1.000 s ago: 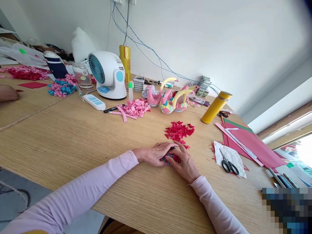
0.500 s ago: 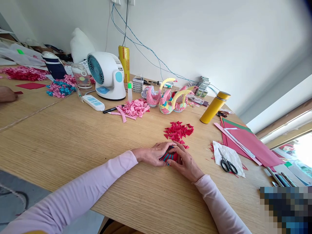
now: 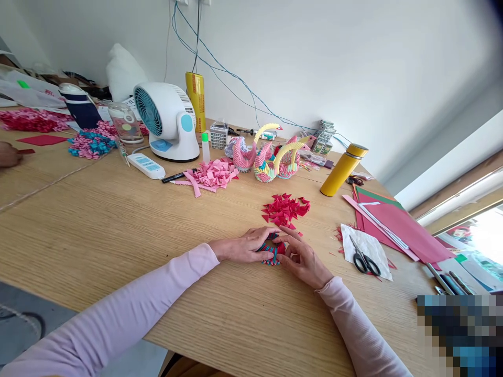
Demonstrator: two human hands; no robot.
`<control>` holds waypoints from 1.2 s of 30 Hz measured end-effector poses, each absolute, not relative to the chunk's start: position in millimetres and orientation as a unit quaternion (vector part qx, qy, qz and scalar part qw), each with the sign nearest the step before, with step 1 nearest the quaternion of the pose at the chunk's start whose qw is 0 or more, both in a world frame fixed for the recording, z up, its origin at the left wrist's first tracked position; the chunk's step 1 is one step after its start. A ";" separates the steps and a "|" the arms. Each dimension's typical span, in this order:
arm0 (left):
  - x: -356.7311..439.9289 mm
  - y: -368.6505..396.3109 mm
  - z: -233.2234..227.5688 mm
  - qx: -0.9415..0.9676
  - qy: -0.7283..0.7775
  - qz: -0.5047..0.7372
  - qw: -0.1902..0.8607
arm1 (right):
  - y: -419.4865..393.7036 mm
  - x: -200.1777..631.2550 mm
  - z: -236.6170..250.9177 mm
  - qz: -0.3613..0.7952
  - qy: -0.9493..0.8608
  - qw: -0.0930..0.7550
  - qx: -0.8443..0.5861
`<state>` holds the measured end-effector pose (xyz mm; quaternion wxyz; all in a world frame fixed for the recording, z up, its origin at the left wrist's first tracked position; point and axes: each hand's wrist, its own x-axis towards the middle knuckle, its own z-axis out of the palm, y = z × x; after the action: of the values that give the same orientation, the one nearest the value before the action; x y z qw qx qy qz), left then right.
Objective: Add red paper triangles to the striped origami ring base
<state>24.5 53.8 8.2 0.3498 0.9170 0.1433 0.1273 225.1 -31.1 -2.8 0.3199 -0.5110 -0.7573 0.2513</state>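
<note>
Low over the table, a small ring of folded red and blue paper pieces [image 3: 270,250] sits between my two hands. My left hand [image 3: 248,245] wraps its left side, thumb along the near edge and fingers over the far side. Curled about the right side is my right hand [image 3: 305,263], its fingertips on the ring's rim; the palm side is hidden. Just beyond the hands lies a loose pile of red folded paper triangles [image 3: 285,210].
Behind are pink paper pieces [image 3: 215,175], folded-paper swans [image 3: 265,163] and a white fan [image 3: 167,123]. To the right stand a yellow flask [image 3: 342,172], scissors [image 3: 365,262] on a white sheet, and coloured paper [image 3: 404,225]. Another person's hand [image 3: 8,155] shows at far left.
My right hand has eased slightly to the right, its fingers a little looser, and more of the ring shows. The whole view has shifted a little.
</note>
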 end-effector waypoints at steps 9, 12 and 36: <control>25.0 54.5 -1.7 0.897 0.148 0.198 0.366 | -32.1 225.7 -4.5 0.290 -0.714 0.370 -0.519; 25.2 53.2 0.2 0.892 0.156 0.203 0.372 | -32.6 224.4 -5.5 0.318 -0.692 0.389 -0.518; 29.1 50.2 0.8 0.891 0.158 0.234 0.356 | -33.5 222.3 -1.5 0.369 -0.667 0.383 -0.522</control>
<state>29.1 50.2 0.8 0.3558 0.8909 0.1579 0.2339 222.3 -33.5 -1.5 0.3833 -0.5222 -0.6666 0.3689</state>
